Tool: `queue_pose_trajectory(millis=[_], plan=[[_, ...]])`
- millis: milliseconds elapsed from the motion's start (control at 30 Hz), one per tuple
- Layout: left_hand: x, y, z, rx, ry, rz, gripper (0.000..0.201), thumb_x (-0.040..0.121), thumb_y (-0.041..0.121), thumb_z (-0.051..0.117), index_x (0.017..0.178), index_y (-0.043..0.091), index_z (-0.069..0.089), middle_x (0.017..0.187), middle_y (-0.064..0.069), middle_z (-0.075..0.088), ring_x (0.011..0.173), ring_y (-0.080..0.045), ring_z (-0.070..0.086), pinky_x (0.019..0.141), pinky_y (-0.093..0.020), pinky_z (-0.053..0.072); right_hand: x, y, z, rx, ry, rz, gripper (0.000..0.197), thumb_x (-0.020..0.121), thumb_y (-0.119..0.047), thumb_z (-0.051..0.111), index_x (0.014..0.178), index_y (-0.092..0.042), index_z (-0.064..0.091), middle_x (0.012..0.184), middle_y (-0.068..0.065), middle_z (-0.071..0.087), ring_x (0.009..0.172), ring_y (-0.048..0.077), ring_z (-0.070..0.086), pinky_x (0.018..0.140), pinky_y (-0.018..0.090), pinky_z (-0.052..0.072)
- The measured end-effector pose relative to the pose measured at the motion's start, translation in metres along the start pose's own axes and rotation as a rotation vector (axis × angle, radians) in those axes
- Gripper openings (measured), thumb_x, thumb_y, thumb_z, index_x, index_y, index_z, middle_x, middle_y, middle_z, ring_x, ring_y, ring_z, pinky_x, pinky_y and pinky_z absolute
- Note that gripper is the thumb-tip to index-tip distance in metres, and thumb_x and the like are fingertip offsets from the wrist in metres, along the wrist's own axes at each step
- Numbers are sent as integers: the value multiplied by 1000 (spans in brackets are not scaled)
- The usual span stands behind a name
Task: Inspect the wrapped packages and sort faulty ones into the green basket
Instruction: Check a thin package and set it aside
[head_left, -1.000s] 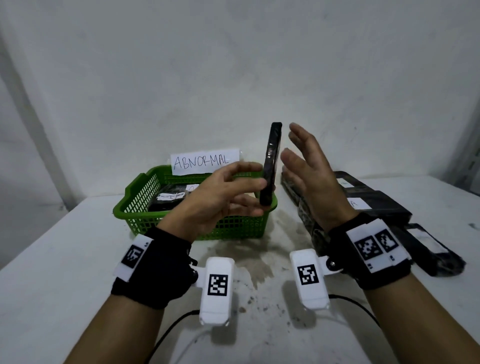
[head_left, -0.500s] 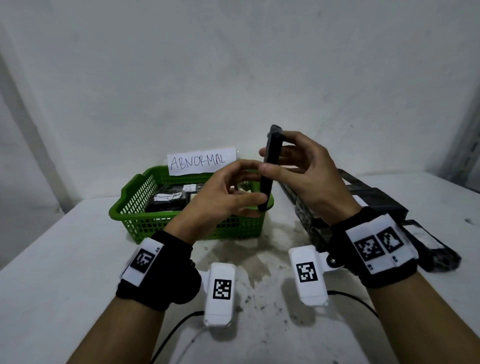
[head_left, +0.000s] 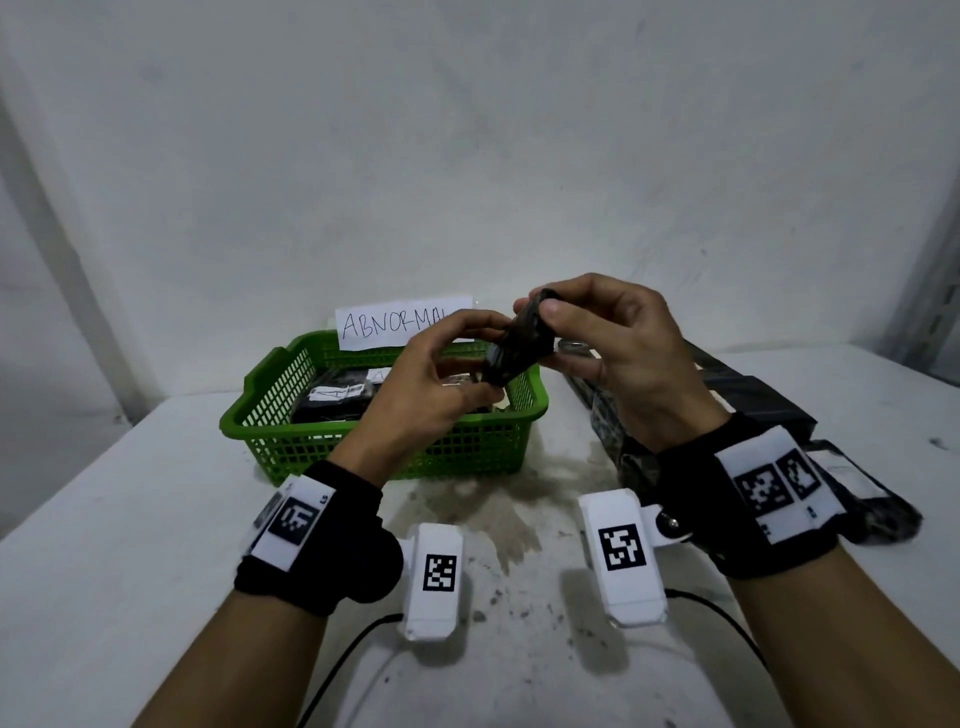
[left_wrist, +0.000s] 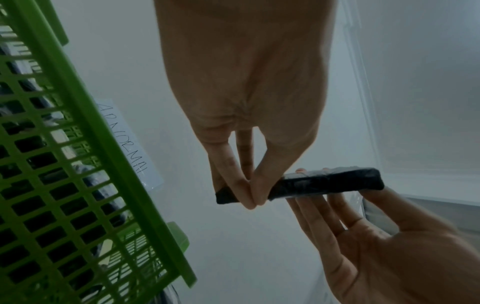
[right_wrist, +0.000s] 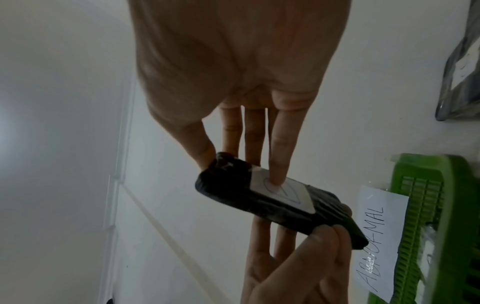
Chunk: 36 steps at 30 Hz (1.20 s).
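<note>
Both hands hold one small black wrapped package (head_left: 519, 348) in the air above the right end of the green basket (head_left: 395, 457). My left hand (head_left: 441, 374) pinches its lower end between thumb and fingers (left_wrist: 249, 191). My right hand (head_left: 597, 332) pinches the upper end, thumb on one face and fingers on the other. The right wrist view shows the package (right_wrist: 272, 197) with a white label on one face and a fingertip resting on it. In the left wrist view the package (left_wrist: 324, 183) appears edge-on. Other black wrapped packages (head_left: 337, 400) lie inside the basket.
A paper sign reading ABNORMAL (head_left: 400, 322) stands behind the basket. A heap of black wrapped packages (head_left: 753, 400) lies on the white table (head_left: 104, 519) at the right, partly behind my right wrist. Stains mark the table's middle. A white wall rises close behind.
The package went from upright in the left hand alone to tilted and held by both hands. The right hand closed from flat and apart onto its upper end.
</note>
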<state>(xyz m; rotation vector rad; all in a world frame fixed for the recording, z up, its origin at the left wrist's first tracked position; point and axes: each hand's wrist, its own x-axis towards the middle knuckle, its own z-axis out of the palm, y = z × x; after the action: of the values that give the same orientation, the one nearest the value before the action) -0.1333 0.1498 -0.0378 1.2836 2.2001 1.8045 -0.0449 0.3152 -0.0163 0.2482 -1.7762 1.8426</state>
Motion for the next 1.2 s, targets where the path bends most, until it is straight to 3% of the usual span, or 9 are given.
queue_pose_trajectory(millis=[167,300,367,467,600,800,900,1000,1200], plan=[[-2,1,2,-23,-97,-56,45,93,4,64,120,40,60,122,14,67,104,-11,70,79,-28,60,3,-2,-3,-62,128,36,17,102,-26,56,106,-12,66,105,10,74,89,20,73,68,32,60],[-5,7,4,-73,-53,-93,25,104,17,47,117,31,62,110,2,72,88,-15,70,61,-26,50,1,-3,-15,-245,256,-97,19,103,-30,53,119,-20,58,104,2,66,94,24,71,66,47,64],[-6,10,6,-87,-33,-115,22,105,21,44,113,28,64,105,-3,72,81,-14,68,58,-27,43,-5,-4,-26,-330,201,-165,23,99,-33,58,121,-27,58,115,0,65,96,19,70,66,46,64],[-4,16,13,-125,-54,-164,21,104,23,44,107,22,65,83,7,74,64,-3,66,53,-24,38,-17,-10,-47,-588,38,-192,52,81,-35,79,127,-34,56,129,-14,59,99,4,64,76,27,59],[1,12,25,-188,-147,-233,30,104,27,42,112,12,68,73,-7,68,57,-14,54,48,-23,35,-29,-15,-64,-860,-152,-265,61,72,-32,88,126,-26,62,115,-14,63,97,-8,58,77,10,46],[6,10,51,-288,-267,-313,38,107,30,34,105,10,66,64,-6,63,54,-13,45,46,-21,36,-49,-16,-88,-950,-150,-189,37,76,-40,84,110,-32,69,98,-15,73,89,4,67,72,24,55],[9,11,70,-275,-307,-341,42,107,39,31,97,15,64,65,-7,64,53,-15,45,46,-22,37,-59,-18,-101,-898,-75,-140,25,78,-35,84,97,-27,70,88,-11,72,75,8,65,66,23,51],[13,15,88,-149,-331,-282,41,104,47,36,101,20,66,81,-15,70,60,-13,50,51,-25,39,-68,-20,-122,-941,-82,-115,25,80,-28,84,99,-21,69,91,-14,70,83,9,66,72,23,52],[17,12,125,500,-573,-26,44,77,48,78,112,31,59,113,6,49,92,-4,53,69,-12,40,-92,-18,-171,-1192,-255,-38,39,78,-46,80,109,-27,65,100,-23,62,97,0,53,82,14,41]])
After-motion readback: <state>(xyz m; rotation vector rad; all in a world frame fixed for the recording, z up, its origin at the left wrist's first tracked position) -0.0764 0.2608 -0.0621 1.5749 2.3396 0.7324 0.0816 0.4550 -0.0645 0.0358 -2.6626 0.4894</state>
